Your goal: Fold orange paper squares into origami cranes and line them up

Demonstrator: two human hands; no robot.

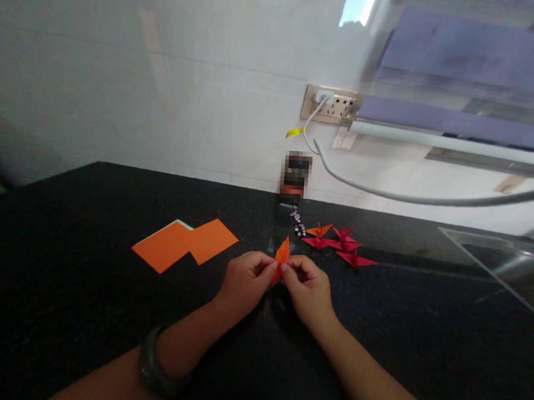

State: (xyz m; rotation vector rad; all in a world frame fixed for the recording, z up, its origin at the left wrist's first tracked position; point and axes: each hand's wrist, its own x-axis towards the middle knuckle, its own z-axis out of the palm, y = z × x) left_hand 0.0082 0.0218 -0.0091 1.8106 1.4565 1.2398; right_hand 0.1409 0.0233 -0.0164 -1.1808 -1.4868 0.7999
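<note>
A small folded orange paper piece (282, 258) stands upright between my two hands above the black countertop (61, 308). My left hand (244, 281) pinches its left side with closed fingers. My right hand (307, 287) pinches its right side, fingers closed too. A dark bangle sits on my left wrist (157, 368). To the left lie flat orange paper sheets (183, 244), overlapping, with a pale sheet under them. Behind my right hand rest several folded paper cranes, one orange (318, 230) and the others red (343, 244).
A blurred small dark object (295, 177) stands against the white wall. A wall socket (331, 105) holds a white plug, and its cable (407, 198) runs off right. A steel sink (507, 263) is at the right, with a shelf above.
</note>
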